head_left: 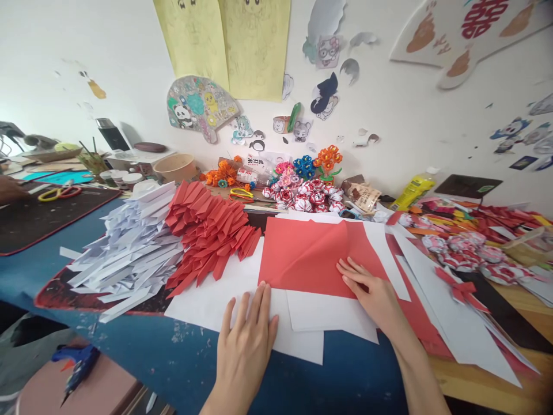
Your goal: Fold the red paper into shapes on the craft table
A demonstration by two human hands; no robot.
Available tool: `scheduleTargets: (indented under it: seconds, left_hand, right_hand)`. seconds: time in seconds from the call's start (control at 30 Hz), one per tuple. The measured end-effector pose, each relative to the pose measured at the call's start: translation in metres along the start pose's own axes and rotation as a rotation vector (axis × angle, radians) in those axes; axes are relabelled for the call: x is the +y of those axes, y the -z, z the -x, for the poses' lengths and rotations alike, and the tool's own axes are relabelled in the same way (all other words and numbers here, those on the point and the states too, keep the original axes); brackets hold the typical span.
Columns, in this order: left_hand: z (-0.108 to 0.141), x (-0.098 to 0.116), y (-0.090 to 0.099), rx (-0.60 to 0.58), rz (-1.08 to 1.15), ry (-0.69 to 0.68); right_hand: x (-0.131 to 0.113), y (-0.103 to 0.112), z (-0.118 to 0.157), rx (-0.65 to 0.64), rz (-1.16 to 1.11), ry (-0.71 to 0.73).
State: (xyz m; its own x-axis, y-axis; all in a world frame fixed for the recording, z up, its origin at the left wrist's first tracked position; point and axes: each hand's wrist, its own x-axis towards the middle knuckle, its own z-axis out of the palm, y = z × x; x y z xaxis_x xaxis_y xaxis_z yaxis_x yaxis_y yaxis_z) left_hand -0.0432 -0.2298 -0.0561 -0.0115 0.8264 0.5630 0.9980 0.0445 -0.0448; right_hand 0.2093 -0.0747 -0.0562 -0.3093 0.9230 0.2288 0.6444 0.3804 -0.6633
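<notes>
A red paper sheet [302,248] lies in front of me on several white sheets [302,343], with a slight crease and a lifted ripple across it. My left hand [248,328] rests flat, fingers stretched out, its fingertips at the sheet's lower left corner. On the sheet's right part my right hand [367,285] lies with fingers spread, touching the paper. Neither hand grips anything that I can see. Left of the sheet is a heap of folded red paper pieces [211,230], beside a larger heap of folded white paper pieces [133,248].
Paper strips and sheets [449,288] spread to the right. Behind stand paper flowers [309,193], a yellow bottle [415,187] and a bowl [175,167]. Scissors [60,192] lie far left, near another person's hand [12,190]. A blue glue gun [80,369] rests on a stool below.
</notes>
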Motion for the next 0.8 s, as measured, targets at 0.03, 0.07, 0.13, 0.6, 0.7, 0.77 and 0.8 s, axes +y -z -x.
scheduleTargets:
  seconds: [0.03,0.07,0.13,0.6,0.7,0.77,0.8]
  left_hand:
    - [0.0,-0.001,0.001,0.01,0.0,0.005]
    - [0.001,-0.001,0.002,0.027,-0.003,0.013]
    - [0.0,0.002,0.006,0.083,-0.009,0.035]
    - [-0.058,0.099,-0.028,-0.13,0.381,-0.419]
    - [-0.058,0.097,-0.028,-0.183,0.372,-0.424]
    - [-0.058,0.096,-0.027,-0.194,0.372,-0.418]
    - [-0.058,0.096,-0.027,-0.197,0.375,-0.415]
  right_hand:
    - [0.0,0.0,0.0,0.004,0.001,0.001]
    - [0.0,-0.001,0.0,0.005,0.001,0.001]
    - [0.001,-0.001,-0.001,0.0,-0.002,-0.002]
    - [-0.002,0.009,-0.009,-0.025,-0.034,0.04]
    - [-0.001,0.013,-0.011,-0.043,-0.046,0.028]
    - [0.0,0.016,-0.012,-0.059,-0.046,0.022]
    - [0.001,0.017,-0.013,-0.066,-0.048,0.02]
